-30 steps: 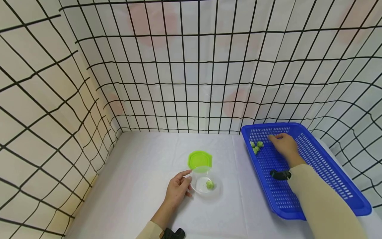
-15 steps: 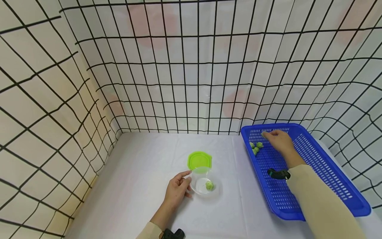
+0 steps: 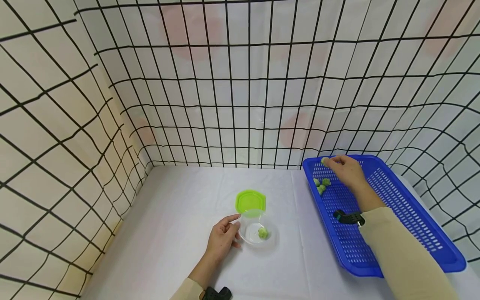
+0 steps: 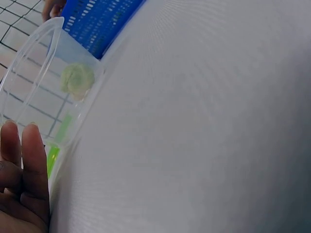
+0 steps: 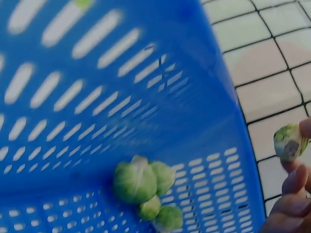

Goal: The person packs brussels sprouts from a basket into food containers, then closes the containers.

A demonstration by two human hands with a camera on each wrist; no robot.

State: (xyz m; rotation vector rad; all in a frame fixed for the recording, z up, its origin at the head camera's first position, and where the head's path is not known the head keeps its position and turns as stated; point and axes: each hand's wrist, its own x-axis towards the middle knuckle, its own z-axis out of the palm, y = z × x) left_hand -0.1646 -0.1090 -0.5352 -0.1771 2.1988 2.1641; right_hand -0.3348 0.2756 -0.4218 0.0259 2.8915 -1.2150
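Observation:
In the head view a clear plastic bowl (image 3: pixel 250 233) stands on the white table, with one Brussels sprout (image 3: pixel 263 233) inside. My left hand (image 3: pixel 220 239) is at its left side, fingertips touching the wall near the rim; the left wrist view has two fairly straight fingers (image 4: pixel 34 150) there. My right hand (image 3: pixel 348 171) is raised over the far left part of the blue basket (image 3: pixel 412 221), pinching another Brussels sprout (image 5: pixel 287 141) between thumb and fingers. Below it, several more Brussels sprouts (image 5: pixel 137 181) lie bunched in the basket's far left corner.
A bright green lid (image 3: pixel 250 201) lies flat on the table just behind the bowl. Black wire grid (image 3: pixel 258 104) with white sheeting behind it rises along the back and both sides. The basket's raised wall (image 3: pixel 330 233) stands between bowl and sprouts.
My right hand has risen and moved left toward the basket's far left corner, bringing the pinched sprout into clearer sight. Left hand and bowl stay practically where they were.

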